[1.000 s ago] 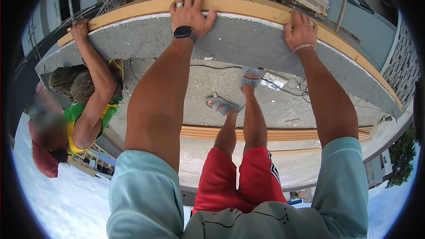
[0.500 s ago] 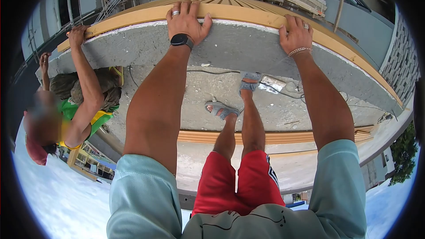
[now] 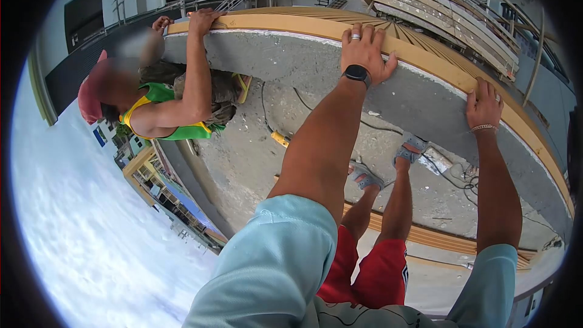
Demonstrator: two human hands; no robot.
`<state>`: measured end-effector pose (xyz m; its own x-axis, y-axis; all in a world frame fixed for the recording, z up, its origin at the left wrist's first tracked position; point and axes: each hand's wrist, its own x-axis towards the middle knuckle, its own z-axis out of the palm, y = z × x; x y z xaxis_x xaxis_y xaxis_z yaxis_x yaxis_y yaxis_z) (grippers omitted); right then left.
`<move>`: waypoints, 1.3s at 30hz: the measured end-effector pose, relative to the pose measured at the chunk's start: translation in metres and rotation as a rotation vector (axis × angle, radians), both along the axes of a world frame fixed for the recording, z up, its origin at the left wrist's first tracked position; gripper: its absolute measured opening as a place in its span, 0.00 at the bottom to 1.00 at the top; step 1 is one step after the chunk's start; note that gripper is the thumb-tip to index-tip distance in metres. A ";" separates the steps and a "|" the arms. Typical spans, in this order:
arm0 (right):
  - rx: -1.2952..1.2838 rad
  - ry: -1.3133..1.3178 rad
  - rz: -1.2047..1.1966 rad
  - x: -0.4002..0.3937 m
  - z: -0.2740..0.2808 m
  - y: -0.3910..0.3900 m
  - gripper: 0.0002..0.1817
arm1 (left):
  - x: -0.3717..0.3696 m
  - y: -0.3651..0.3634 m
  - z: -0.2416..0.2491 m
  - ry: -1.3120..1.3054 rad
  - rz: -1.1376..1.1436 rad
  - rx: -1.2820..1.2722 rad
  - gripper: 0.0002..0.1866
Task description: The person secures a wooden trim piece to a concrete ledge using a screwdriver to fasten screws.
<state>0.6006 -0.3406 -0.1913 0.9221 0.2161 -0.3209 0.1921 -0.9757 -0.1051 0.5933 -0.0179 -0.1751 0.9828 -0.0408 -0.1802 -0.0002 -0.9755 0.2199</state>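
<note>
A long pale wooden board [image 3: 425,54] lies along the top of a grey concrete wall [image 3: 291,61]. My left hand [image 3: 364,50], with a ring and a black watch, grips the board's edge, fingers curled over it. My right hand [image 3: 484,106], with a bracelet, grips the same board further right. A co-worker [image 3: 164,106] in a green and yellow vest and a red cap holds the board's left end with a hand [image 3: 203,19]. My legs in red shorts and grey sandals [image 3: 364,176] stand on the concrete floor below.
A stack of slatted wooden strips [image 3: 437,237] lies on the rough floor [image 3: 243,158] behind my feet. A black cable [image 3: 388,132] and a small yellow tool [image 3: 280,139] lie near the wall. Planks and scaffolding [image 3: 425,0] rise beyond the board.
The view has swung left and tilted, so the board and my hands now sit further right. The co-worker appears higher in the frame. Both my hands stay on the board.
</note>
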 end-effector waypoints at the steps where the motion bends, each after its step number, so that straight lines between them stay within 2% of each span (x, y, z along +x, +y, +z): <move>1: 0.008 0.010 0.001 0.000 0.000 -0.001 0.26 | 0.000 0.001 0.000 0.005 0.002 -0.002 0.29; 39: 0.000 -0.004 0.007 0.000 0.003 0.001 0.25 | -0.002 0.000 -0.001 -0.013 0.012 -0.020 0.29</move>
